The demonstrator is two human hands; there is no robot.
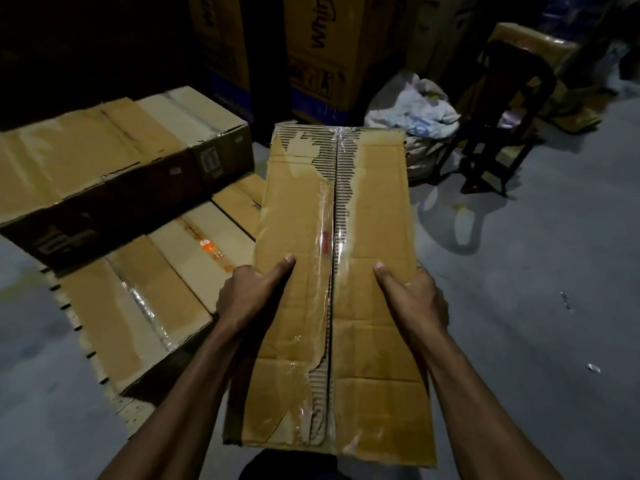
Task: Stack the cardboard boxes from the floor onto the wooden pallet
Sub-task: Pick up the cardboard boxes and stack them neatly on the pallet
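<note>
Cardboard fills most of what I see, because I am holding a long cardboard box (332, 289) out in front of me with both hands. My left hand (254, 292) grips its left edge, thumb flat on top and fingers curled under where I cannot see them. My right hand (414, 297) grips the right edge the same way. The top of the box is torn, with clear tape along the middle seam. To the left of my left hand, lower down, a row of boxes (166, 289) lies on the wooden pallet (74, 318), whose edge peeks out beside them. Past those sits a higher row of boxes (114, 157). Beyond my right hand, well apart, a dark wooden chair (502, 116) stands on the grey floor (536, 271) beside a white bag (415, 109).
</note>
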